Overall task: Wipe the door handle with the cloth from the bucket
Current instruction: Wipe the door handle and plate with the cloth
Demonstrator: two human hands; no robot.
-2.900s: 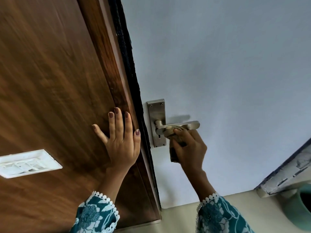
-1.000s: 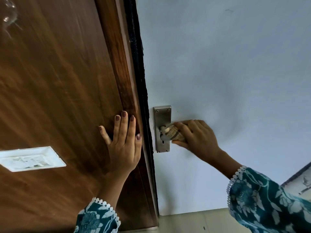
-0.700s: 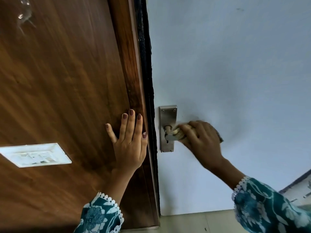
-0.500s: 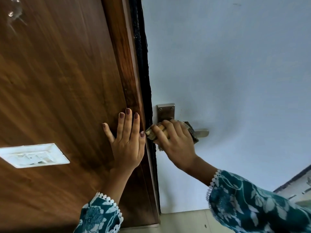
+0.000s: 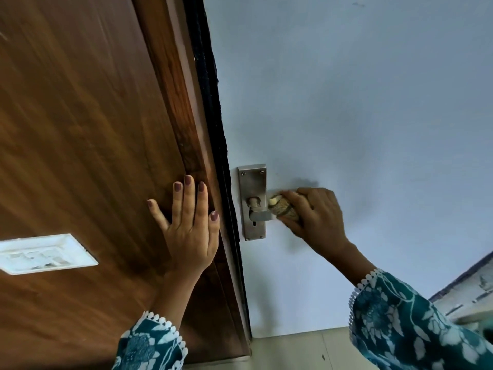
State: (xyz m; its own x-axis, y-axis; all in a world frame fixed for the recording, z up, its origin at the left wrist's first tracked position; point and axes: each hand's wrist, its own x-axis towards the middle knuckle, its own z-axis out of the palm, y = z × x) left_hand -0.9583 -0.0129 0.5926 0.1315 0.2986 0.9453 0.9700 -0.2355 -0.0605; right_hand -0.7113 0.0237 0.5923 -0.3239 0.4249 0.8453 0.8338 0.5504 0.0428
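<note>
So the right hand [image 5: 314,212] has its fingers [image 5: 294,196] clamped around a bunched-up beige cloth with dark stripes [image 5: 282,208], and that cloth is pressed onto the lever of the brushed-steel door handle [image 5: 260,215], covering everything past the short stub next to the spindle. The handle sits on a tall rectangular steel backplate [image 5: 252,182] screwed to the pale blue-grey door [image 5: 360,102], with a keyhole just under the lever. The left hand [image 5: 188,222] holds nothing: it lies flat, fingers spread a bit, on the dark brown wooden panel [image 5: 80,129] right beside the black edge strip [image 5: 210,102]. A white rectangular switch plate [image 5: 45,253] sits on that wood, well off to the left. Both wrists show teal floral sleeves with white scalloped trim [image 5: 400,324]. No bucket or other container shows up here, except maybe a blurry bit at the bottom right corner, which I can't make out. Compared to half a second ago, the right hand has slid outward along the lever, from the backplate end, so the plate and spindle are uncovered now, while the lever tip is hidden. The left hand hasn't budged.
</note>
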